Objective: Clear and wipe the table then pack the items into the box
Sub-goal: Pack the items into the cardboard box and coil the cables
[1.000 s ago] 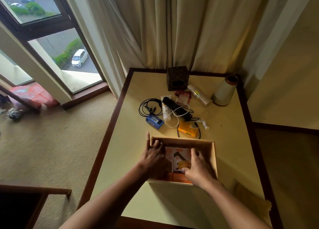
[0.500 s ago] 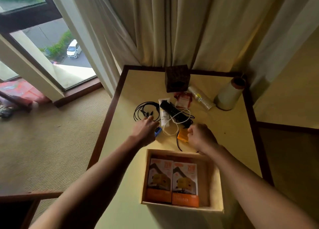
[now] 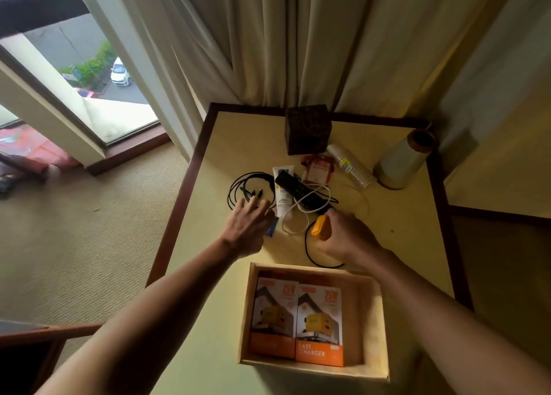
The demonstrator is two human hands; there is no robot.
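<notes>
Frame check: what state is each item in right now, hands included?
box: open.
charger packs: two, flat inside the box, side by side.
yellow charger: gripped by the right hand.
left hand: open, fingers spread, over the blue item.
black cable: coiled, untouched.
cup stack: lying on its side.
tube: lying flat.

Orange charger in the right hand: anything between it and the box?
Nothing solid. The open box sits on the near side of the right hand, which grips the orange charger. Only a black cable loops on the table between them; it may drag.
</notes>
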